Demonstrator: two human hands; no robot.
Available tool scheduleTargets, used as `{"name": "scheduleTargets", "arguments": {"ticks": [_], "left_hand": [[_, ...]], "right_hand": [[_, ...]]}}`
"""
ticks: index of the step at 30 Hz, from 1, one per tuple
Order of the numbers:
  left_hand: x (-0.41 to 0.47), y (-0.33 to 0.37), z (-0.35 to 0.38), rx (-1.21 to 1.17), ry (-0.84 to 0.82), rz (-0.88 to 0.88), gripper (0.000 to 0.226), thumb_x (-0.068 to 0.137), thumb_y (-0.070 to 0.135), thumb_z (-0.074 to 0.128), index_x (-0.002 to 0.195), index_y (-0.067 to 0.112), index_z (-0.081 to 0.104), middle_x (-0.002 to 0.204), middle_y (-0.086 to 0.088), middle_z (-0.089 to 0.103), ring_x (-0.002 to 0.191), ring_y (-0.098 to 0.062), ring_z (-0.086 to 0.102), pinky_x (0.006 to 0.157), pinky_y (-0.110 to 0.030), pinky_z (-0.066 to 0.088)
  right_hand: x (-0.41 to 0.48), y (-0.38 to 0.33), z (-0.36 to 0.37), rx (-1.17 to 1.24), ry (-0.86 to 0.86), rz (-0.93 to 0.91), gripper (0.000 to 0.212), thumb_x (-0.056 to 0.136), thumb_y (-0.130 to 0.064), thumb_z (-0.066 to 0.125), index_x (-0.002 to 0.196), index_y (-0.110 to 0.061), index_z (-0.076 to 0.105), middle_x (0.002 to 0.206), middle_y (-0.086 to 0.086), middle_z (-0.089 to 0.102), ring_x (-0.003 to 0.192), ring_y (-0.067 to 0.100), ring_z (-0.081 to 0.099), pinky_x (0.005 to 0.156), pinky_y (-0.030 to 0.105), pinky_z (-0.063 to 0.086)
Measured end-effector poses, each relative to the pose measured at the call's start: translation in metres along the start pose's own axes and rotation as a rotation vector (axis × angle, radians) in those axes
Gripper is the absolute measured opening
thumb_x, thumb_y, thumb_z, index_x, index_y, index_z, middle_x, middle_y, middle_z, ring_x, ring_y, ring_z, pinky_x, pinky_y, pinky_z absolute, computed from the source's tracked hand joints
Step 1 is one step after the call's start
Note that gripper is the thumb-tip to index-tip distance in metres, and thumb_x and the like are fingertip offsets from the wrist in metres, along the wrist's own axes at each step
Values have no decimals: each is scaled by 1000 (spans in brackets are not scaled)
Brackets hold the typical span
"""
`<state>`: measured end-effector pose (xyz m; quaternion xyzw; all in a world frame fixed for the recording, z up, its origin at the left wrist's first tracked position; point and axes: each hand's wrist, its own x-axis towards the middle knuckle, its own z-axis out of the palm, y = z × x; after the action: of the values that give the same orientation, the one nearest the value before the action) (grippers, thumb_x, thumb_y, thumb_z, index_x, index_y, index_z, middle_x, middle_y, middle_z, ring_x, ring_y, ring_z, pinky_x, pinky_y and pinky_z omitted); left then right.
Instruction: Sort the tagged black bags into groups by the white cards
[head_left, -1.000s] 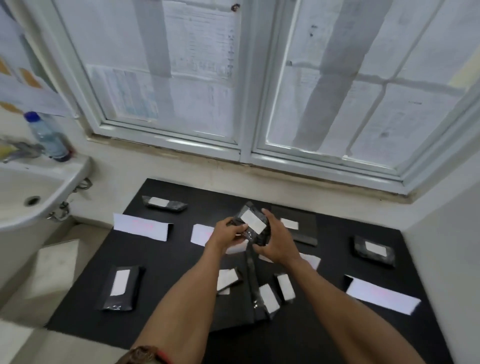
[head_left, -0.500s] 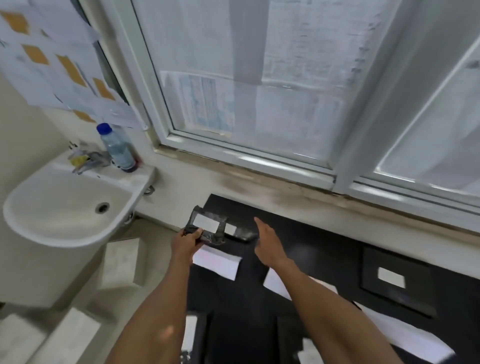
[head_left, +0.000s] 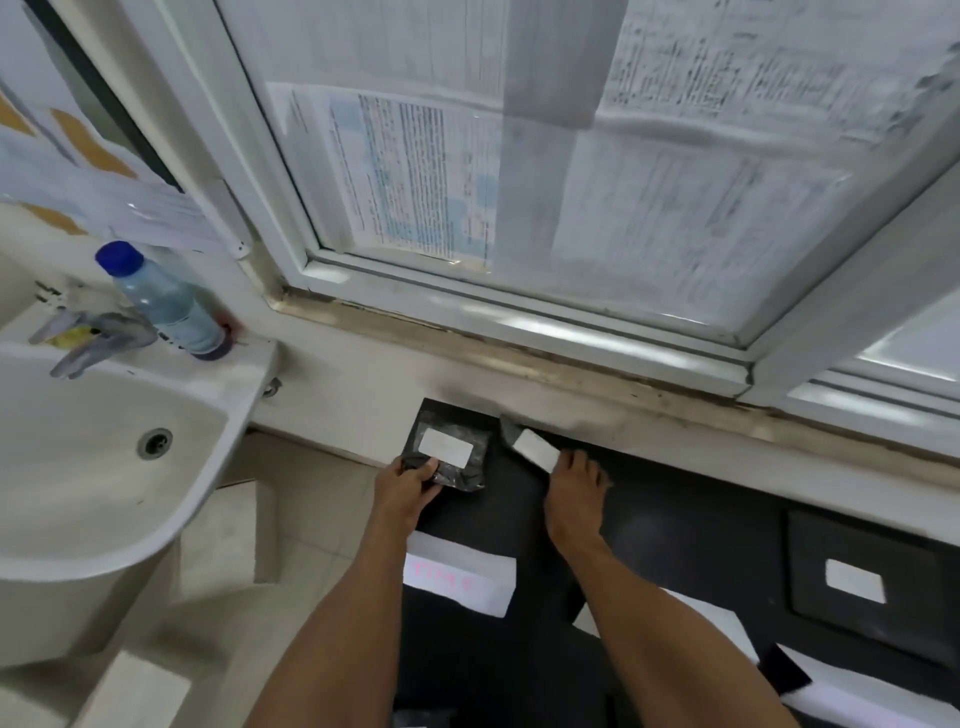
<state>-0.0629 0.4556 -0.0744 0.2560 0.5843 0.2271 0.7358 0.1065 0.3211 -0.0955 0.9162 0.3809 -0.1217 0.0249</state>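
Bag (head_left: 447, 451) of crinkled black plastic, white tag facing up, lies at the table's far left corner. The left hand (head_left: 402, 493) grips its near edge, thumb on top. Just to its right, along the far edge, a second bag (head_left: 532, 448) sits tilted beside the wall. The right hand (head_left: 571, 499) reaches it with its fingers stretched straight, the tips touching the tag and holding nothing. Nearer on the black table (head_left: 675, 530), a white card (head_left: 460, 577) with pink writing lies by the left edge, partly under the left forearm. A third bag (head_left: 857, 577), flat and larger, lies well to the right, with another card (head_left: 727, 629) beside the right forearm. Past the left edge stands a sink (head_left: 104, 467) with a bottle (head_left: 161, 301) on its rim.
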Motion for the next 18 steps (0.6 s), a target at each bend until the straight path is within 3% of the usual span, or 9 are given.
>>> {"name": "scheduleTargets", "arguments": {"ticks": [2, 6, 10, 13, 18], "left_hand": [[3, -6, 6, 6, -15, -22, 19, 89, -8, 58, 106, 1, 58, 113, -20, 61, 104, -31, 60, 91, -39, 50], [7, -25, 23, 21, -40, -79, 30, 89, -10, 57, 117, -3, 55, 116, -21, 59, 105, -31, 58, 90, -40, 50], [10, -37, 36, 84, 11, -3, 38, 84, -4, 67, 120, 3, 56, 117, -17, 61, 106, -30, 61, 84, -38, 55], [10, -35, 35, 234, 111, 66, 38, 79, 4, 76, 115, 6, 64, 109, -13, 65, 98, -27, 65, 73, -32, 59], [14, -34, 30, 410, 126, 62, 46, 72, 18, 82, 116, 15, 65, 113, -12, 67, 102, -28, 64, 90, -44, 56]], "right_hand": [[5, 16, 1, 45, 69, -19, 54, 73, -4, 72, 124, 2, 55, 115, 22, 57, 107, 41, 57, 97, 55, 44], [17, 21, -11, 218, 149, -228, 47, 87, -14, 64, 130, -1, 52, 126, 19, 56, 118, 37, 54, 104, 49, 40], [26, -11, -21, 303, 24, -348, 54, 96, -22, 51, 146, -10, 35, 148, 11, 40, 137, 27, 35, 116, 40, 24], [29, -26, -21, 370, 12, -370, 51, 96, -24, 50, 145, -13, 37, 146, 7, 42, 136, 23, 36, 115, 37, 24], [26, -36, -25, 347, -17, -393, 59, 91, -20, 55, 146, -12, 35, 145, 8, 43, 135, 24, 37, 114, 38, 25]]}}
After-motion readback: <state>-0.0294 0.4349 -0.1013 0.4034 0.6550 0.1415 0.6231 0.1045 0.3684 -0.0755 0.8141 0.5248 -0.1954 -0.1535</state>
